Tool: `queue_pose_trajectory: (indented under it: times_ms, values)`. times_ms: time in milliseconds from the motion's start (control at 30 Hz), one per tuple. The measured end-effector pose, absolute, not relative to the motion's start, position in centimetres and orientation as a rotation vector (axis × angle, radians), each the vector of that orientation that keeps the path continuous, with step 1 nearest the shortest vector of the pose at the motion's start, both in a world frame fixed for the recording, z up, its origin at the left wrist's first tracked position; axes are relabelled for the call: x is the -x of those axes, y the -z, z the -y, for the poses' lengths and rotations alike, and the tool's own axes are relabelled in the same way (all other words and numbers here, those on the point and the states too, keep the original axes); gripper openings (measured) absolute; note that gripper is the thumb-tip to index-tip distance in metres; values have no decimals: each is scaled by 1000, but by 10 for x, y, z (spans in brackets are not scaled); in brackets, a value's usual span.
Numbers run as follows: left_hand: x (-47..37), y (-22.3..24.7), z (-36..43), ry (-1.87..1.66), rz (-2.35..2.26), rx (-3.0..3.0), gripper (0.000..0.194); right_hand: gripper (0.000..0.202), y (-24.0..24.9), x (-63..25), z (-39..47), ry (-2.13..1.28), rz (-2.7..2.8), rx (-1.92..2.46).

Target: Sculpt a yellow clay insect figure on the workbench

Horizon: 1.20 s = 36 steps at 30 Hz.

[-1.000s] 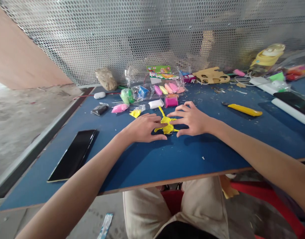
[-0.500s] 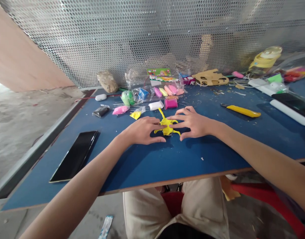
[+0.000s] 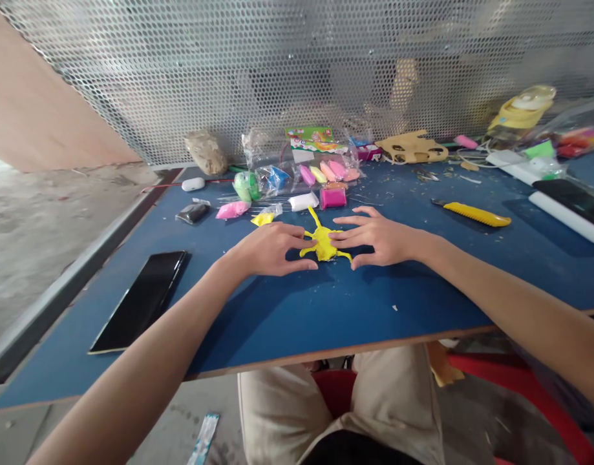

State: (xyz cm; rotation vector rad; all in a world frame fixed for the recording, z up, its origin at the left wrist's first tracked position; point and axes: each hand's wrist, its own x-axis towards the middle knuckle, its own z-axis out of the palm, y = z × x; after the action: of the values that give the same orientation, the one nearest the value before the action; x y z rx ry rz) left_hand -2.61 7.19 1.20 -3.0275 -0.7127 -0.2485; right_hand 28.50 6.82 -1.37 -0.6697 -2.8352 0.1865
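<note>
A flat yellow clay figure (image 3: 324, 246) lies on the blue table, with a rounded body, a long strip pointing away from me and thinner limbs at its sides. My left hand (image 3: 273, 248) rests at its left side, index fingertip on the clay and thumb stretched out just below. From the right, my right hand (image 3: 381, 239) touches the body with its fingertips; its fingers are spread and the thumb lies near the lower right limb. Neither hand grips the clay. Part of the figure's right side is hidden under my right fingers.
Behind the figure lie a white clay pack (image 3: 304, 201), a magenta clay block (image 3: 333, 197), a pink clay pack (image 3: 233, 210) and a yellow clay packet (image 3: 262, 219). A yellow utility knife (image 3: 478, 212) is at right, a black phone (image 3: 140, 300) at left. Perforated metal sheet (image 3: 277, 71) stands behind.
My left index fingertip has drawn back slightly left from the middle of the clay body, uncovering more of it. My right fingers have shifted slightly and sit closer together. The view has tilted a little.
</note>
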Motion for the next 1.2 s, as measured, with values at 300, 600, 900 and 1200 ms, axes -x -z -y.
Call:
queue_pose_trajectory:
  times_ms: [300, 600, 900, 1200]
  values:
    - [26, -12, -72, 135, 811, 2922, 69, 79, 9, -286, -63, -156, 2877, 701]
    - [23, -10, -74, 142, 783, 2957, 63, 80, 7, -287, -64, -327, 2900, 736]
    - [15, -12, -72, 87, 812, 2889, 64, 79, 1, -283, -60, -379, 2893, 777]
    - [18, -18, -70, 97, 799, 2922, 66, 73, 7, -287, -67, -366, 2867, 703]
